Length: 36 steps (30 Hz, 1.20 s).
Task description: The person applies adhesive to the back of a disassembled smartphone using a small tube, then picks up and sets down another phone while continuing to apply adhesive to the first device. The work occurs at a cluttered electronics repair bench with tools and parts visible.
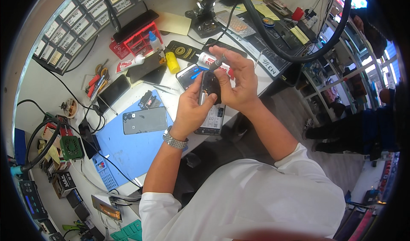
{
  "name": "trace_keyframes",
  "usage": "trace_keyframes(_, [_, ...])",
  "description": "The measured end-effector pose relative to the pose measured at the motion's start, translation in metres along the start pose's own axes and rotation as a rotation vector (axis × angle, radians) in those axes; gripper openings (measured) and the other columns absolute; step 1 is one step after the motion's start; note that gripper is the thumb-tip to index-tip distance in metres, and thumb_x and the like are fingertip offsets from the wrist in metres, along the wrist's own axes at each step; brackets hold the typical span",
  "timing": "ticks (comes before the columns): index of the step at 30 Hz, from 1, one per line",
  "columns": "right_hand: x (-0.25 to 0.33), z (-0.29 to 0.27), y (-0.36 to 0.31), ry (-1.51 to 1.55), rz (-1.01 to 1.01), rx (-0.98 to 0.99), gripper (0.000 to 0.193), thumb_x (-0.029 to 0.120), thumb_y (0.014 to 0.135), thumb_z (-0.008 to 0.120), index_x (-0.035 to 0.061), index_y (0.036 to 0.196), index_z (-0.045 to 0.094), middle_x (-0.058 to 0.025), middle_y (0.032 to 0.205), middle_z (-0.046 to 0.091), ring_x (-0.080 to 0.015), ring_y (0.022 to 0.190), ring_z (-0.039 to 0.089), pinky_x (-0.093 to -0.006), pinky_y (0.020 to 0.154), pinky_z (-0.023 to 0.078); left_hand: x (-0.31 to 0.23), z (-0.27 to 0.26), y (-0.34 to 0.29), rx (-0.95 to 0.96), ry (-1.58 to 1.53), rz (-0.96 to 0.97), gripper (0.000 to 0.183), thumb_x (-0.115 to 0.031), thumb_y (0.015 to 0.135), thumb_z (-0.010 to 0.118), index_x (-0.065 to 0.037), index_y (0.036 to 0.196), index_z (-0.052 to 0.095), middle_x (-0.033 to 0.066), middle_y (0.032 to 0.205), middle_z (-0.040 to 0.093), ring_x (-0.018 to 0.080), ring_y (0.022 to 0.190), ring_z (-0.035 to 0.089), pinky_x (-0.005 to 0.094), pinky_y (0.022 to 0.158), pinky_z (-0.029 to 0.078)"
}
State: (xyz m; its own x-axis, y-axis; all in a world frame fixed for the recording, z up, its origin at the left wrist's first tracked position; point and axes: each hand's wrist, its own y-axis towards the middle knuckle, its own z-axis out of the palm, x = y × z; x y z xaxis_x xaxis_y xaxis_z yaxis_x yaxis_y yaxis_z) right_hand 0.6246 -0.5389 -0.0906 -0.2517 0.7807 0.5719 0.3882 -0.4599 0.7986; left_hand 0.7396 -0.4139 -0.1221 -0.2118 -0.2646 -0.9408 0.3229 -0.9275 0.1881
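My left hand (pixel 194 111) is closed around the edge of an opened phone (pixel 210 86), its dark inside facing up. My right hand (pixel 240 81) is raised over the phone's far end. Its thumb and fingers hold a short, dark grey screwdriver (pixel 219 62), whose tip is hidden. Below the hands, a phone with a lit screen (pixel 213 120) shows near the table edge. Another lit screen (pixel 187 76) shows just beyond my left hand; I cannot tell whether they are one phone. A detached grey phone back cover (pixel 145 121) lies on the blue mat (pixel 124 153).
White tubes (pixel 130 64), a yellow bottle (pixel 172 62) and a red rack (pixel 143 39) stand beyond the hands. Tweezers (pixel 158 86) lie to the left. A thick black cable (pixel 273 44) arches at upper right. Someone in dark clothes (pixel 346 132) is at the right.
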Motion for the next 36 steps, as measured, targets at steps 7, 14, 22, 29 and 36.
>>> trace_keyframes(7, [0.002,-0.013,0.010,-0.135,-0.162,-0.024,0.044,-0.014,0.087,0.076,0.0008,0.125,0.062,-0.0169,0.110,0.073,-0.0324,0.109,0.078,-0.0369,0.086,0.064,0.003,-0.003,-0.001,0.002,0.060,-0.033,0.071,0.002,0.098,0.071,0.012,0.160,0.038,0.0137,0.147,0.062,0.0158,0.132,0.058,0.0303,0.113,0.046])
trace_keyframes(14, [0.005,-0.004,0.012,-0.117,-0.062,-0.054,0.037,-0.012,0.087,0.079,0.0000,0.116,0.059,-0.0152,0.104,0.073,-0.0281,0.106,0.078,-0.0316,0.086,0.063,0.002,-0.003,-0.002,0.003,0.068,-0.056,0.069,0.001,0.098,0.071,0.013,0.159,0.040,0.0139,0.143,0.065,0.0158,0.131,0.058,0.0305,0.113,0.045])
trace_keyframes(22, [0.004,-0.002,0.011,-0.009,0.029,-0.024,0.039,-0.010,0.089,0.078,-0.0008,0.121,0.057,-0.0154,0.104,0.073,-0.0248,0.102,0.078,-0.0297,0.086,0.062,0.004,0.000,-0.003,-0.006,0.069,-0.065,0.066,0.002,0.098,0.070,0.013,0.157,0.042,0.0125,0.141,0.066,0.0146,0.128,0.059,0.0301,0.112,0.046])
trace_keyframes(29, [-0.009,-0.001,0.009,0.114,0.114,-0.054,0.038,-0.011,0.087,0.077,-0.0010,0.118,0.059,-0.0127,0.101,0.073,-0.0243,0.098,0.079,-0.0314,0.086,0.063,0.007,-0.001,-0.003,-0.026,0.077,-0.054,0.066,0.002,0.098,0.071,0.014,0.156,0.043,0.0139,0.140,0.066,0.0151,0.127,0.060,0.0308,0.111,0.047])
trace_keyframes(36, [-0.011,-0.007,0.008,0.027,0.055,0.021,0.041,-0.009,0.085,0.082,0.0016,0.118,0.060,-0.0148,0.104,0.073,-0.0268,0.095,0.079,-0.0348,0.082,0.064,0.006,-0.005,-0.002,-0.009,0.156,-0.040,0.067,0.001,0.097,0.072,0.017,0.155,0.043,0.0158,0.140,0.066,0.0163,0.130,0.058,0.0322,0.114,0.044])
